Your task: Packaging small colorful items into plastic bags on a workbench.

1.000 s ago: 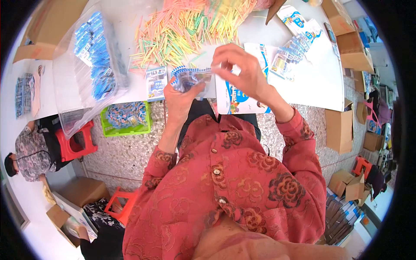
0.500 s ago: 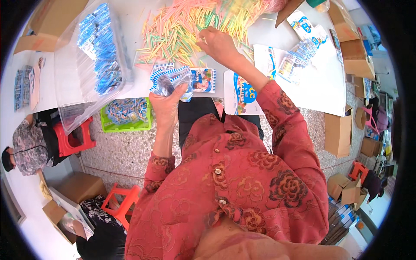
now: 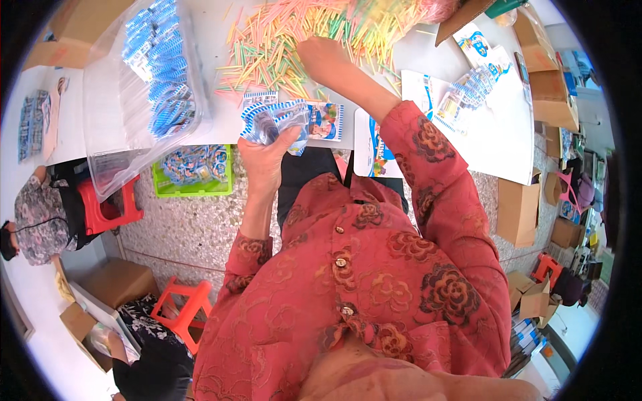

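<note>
My left hand (image 3: 266,155) grips the top packet of a few clear plastic packets (image 3: 267,123) with blue-and-white striped edges, thumb pressed on its near side, over the table's front edge. A printed packet (image 3: 326,127) lies flat beside them. Farther up, my right hand (image 3: 326,60) is at the near side of a large pile of thin pink, yellow and green sticks (image 3: 274,67). Its fingers curl down among the sticks; their tips and whatever they hold are hidden. A white printed card (image 3: 366,144) overhangs the edge below my right forearm.
A clear plastic tub (image 3: 190,123) with a stack of striped packets (image 3: 160,73) stands on the left. Below it is a green basket (image 3: 194,190) of packets. Printed sheets and more packets (image 3: 468,93) lie right. Cardboard boxes (image 3: 518,210), red stools (image 3: 180,307) and other people surround the table.
My right hand has drawn slightly nearer and its fingers, which showed before, now bend down out of sight. My left hand still holds the packet. The whole view has shifted a little.
</note>
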`<state>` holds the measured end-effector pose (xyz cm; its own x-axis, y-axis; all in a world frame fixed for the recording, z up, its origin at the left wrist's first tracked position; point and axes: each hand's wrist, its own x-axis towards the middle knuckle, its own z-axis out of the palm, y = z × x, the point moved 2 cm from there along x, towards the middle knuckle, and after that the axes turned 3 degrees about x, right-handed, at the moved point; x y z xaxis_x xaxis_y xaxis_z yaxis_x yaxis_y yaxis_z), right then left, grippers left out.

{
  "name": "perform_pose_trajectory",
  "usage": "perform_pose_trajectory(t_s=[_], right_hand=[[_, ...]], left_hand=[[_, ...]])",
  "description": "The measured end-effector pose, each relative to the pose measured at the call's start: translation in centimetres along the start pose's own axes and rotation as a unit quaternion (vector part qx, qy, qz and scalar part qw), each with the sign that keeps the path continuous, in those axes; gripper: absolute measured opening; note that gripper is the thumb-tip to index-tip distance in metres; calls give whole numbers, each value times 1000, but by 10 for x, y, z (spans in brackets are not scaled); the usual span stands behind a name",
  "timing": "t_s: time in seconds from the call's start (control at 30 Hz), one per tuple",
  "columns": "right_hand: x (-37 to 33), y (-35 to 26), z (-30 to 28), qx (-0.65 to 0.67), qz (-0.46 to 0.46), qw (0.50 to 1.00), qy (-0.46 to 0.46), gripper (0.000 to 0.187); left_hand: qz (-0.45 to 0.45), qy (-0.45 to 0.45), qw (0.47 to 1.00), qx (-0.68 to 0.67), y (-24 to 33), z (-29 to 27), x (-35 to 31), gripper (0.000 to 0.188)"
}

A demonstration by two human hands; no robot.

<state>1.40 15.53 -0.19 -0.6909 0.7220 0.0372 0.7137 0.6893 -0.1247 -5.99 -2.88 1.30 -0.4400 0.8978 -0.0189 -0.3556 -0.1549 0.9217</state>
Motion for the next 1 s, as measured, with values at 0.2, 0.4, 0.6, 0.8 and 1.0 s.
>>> perform_pose_trajectory(t_s=[0.2,0.4,0.6,0.8,1.0], right_hand=[[-1,-17,-7,39,20,999,13,11],[2,-7,11,17,80,995,50,16],[-5,-12,11,-13,75,995,69,17],[-9,-6,18,-46,103,991,65,18],[-20,11,19,60,88,991,85,19]], left_hand=[[-8,1,1000,-10,-1,1,-1,34],[-5,-2,1000,-20,-2,0,-1,35],[-8,-4,1000,-19,-2,-1,-4,36],[-10,-5,1000,-12,-8,-1,-6,39],[-27,-5,999,-17,-8,0,-8,40]])
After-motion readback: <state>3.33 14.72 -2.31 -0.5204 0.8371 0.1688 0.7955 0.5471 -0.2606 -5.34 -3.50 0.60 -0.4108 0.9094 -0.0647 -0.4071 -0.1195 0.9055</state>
